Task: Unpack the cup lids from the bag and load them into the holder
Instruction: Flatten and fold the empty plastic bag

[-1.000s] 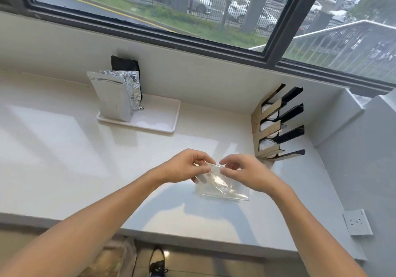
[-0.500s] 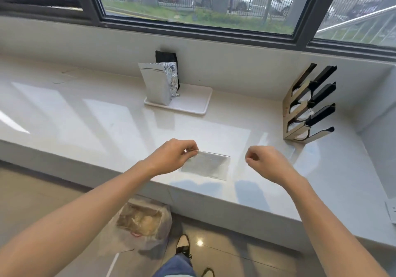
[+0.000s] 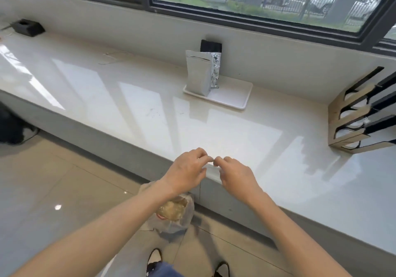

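My left hand [image 3: 188, 170] and my right hand [image 3: 234, 173] meet over the counter's front edge, fingertips pinched together on a small clear plastic bag [image 3: 212, 170] that shows between them. The bag looks flat and empty. The lid holder [image 3: 351, 124], a slanted wooden rack with black slots, stands at the far right of the counter with white cup lids [image 3: 355, 105] sitting in its slots.
A white tray [image 3: 233, 96] at the back holds an upright silver pouch [image 3: 198, 73] and a foil pack beside it. A black box [image 3: 27, 27] sits far left. A plastic bag with rubbish [image 3: 173, 211] lies on the floor below the counter [image 3: 128, 101] edge.
The view has swung left and down. My hands came together again on the clear bag and carried it from above the counter to its front edge, over the floor bag.
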